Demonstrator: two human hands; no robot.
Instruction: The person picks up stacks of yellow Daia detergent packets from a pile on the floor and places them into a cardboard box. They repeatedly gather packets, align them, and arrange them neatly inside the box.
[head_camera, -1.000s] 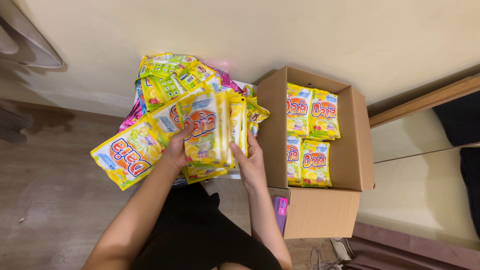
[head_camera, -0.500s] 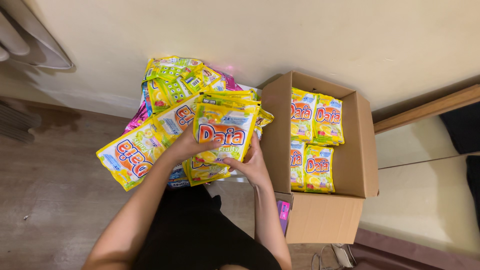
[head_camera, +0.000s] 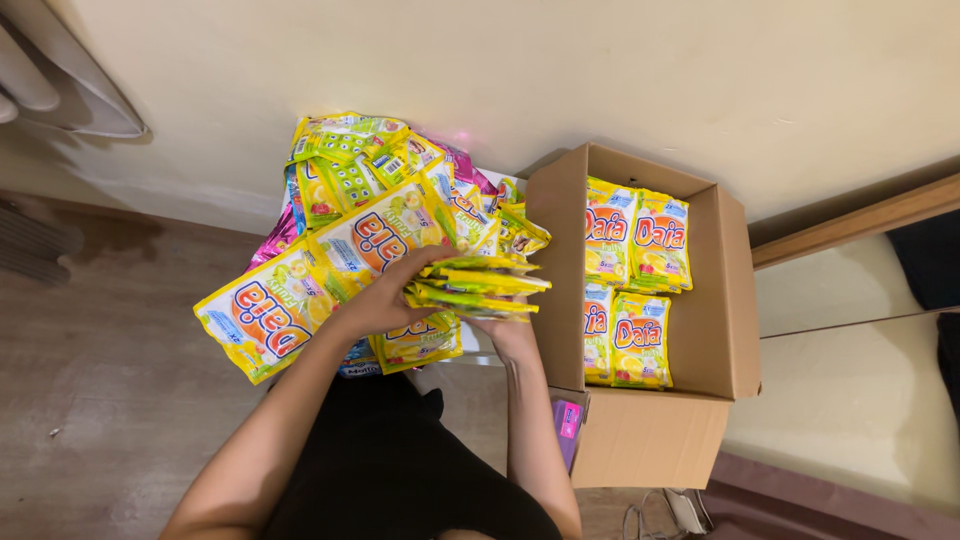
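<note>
Forearms reached up from the bottom of the view over a dark lap, with wooden floor (head_camera: 90, 400) to the left. The left hand (head_camera: 385, 300) was closed over the top of a small stack of yellow sachets (head_camera: 480, 285), its fingers curled onto the upper packet, while the right hand (head_camera: 510, 335) supported the same stack from beneath, mostly hidden by it. The stack lay flat, edge-on to the camera, just left of an open cardboard box (head_camera: 640, 440) and close to its near-left wall. A small purple packet (head_camera: 566, 420) sat against the box's front corner by the right wrist. Inside the box, four yellow sachets (head_camera: 628, 290) lay face up in two rows along its left half, the right half showing bare cardboard. Behind the hands spread a loose heap of sachets (head_camera: 340, 230), mostly yellow with some pink and green ones, piled against the cream wall (head_camera: 550, 70). To the far right ran a wooden ledge (head_camera: 860, 215).
</note>
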